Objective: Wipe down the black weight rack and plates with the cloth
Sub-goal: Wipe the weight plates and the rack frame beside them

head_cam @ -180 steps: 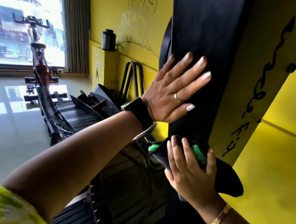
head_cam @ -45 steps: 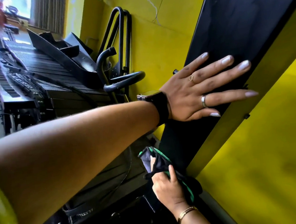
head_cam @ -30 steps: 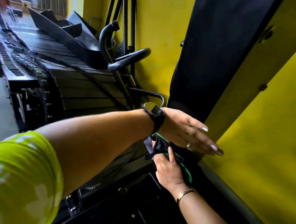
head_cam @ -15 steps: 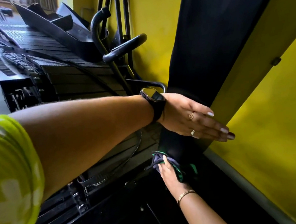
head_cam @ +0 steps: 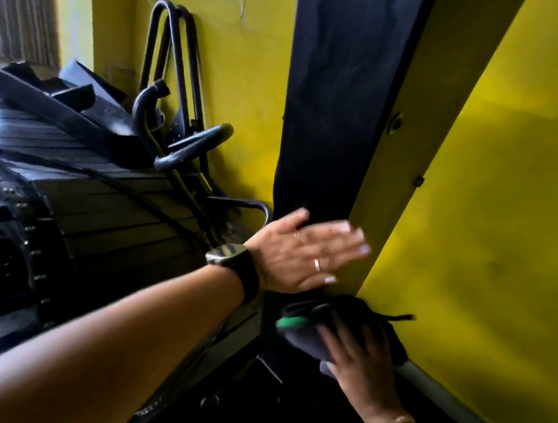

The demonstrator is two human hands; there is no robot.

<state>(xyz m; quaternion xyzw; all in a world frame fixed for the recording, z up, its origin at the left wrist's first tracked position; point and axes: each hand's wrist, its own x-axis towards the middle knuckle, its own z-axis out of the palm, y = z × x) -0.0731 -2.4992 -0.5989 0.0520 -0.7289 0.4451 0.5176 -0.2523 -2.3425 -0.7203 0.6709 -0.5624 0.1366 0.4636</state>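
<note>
One cloth [head_cam: 305, 329] on one black weight rack [head_cam: 345, 101].
Left hand [head_cam: 310, 256] lies flat, empty, on it; right hand's [head_cam: 358, 358] straight fingers press the cloth.

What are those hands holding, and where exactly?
The right hand presses the dark green-edged cloth at its middle under its fingers; a grip cannot be told. The left hand lies flat on the black rack panel, holding nothing.
</note>
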